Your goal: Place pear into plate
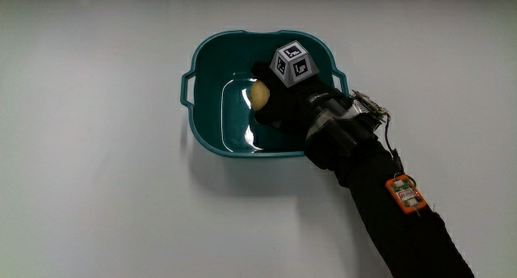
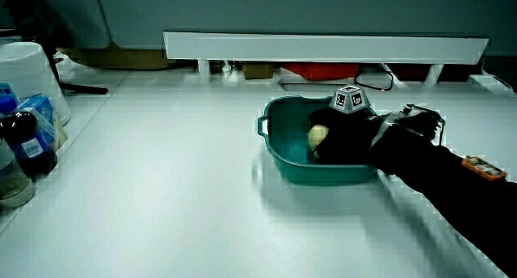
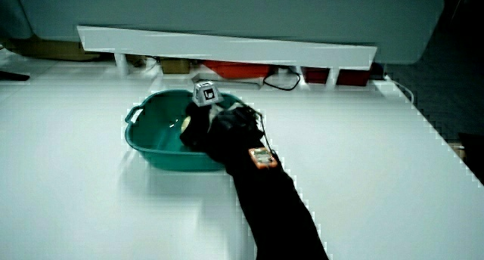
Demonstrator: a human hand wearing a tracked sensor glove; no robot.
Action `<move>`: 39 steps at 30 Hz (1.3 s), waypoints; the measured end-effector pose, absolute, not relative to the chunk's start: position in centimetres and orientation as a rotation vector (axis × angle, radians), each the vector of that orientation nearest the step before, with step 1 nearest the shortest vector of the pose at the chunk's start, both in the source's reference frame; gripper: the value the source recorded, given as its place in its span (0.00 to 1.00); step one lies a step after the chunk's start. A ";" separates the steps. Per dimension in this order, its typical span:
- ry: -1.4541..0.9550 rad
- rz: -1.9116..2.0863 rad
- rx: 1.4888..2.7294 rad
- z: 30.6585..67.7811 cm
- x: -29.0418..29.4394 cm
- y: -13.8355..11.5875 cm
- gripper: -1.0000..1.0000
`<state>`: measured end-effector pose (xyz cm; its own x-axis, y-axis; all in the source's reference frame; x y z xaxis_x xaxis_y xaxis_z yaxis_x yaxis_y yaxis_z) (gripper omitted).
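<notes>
Main view: pear point(image 1: 259, 94) held in fingers point(image 1: 266, 108) inside teal basin point(image 1: 212, 52).

I see a smooth white table point(image 1: 97, 189) carrying a teal plastic basin with two handles point(image 1: 206, 124) near its middle, and bottles and a pale container point(image 2: 28, 84) together at its edge.

The white bench point(image 1: 97, 189) is lit evenly from above. Glare is seen on the teal basin point(image 1: 212, 141) floor; soft shadows lie around it.
</notes>
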<state>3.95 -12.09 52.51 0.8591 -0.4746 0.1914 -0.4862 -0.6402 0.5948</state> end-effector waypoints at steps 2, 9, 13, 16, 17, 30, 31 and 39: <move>-0.694 0.024 2.365 52.5 3.9 -12.0 0.50; -0.667 -0.012 2.364 52.9 4.1 -11.8 0.41; -0.667 -0.011 2.340 53.0 4.4 -11.7 0.29; -0.676 -0.021 2.331 53.0 4.5 -11.6 0.21; -0.669 -0.024 2.328 53.3 4.6 -11.6 0.18; -0.692 0.043 2.338 51.5 6.6 -12.1 0.00; -0.692 0.027 2.354 50.8 7.0 -12.2 0.00; -0.633 -0.042 2.434 48.3 11.8 -11.4 0.00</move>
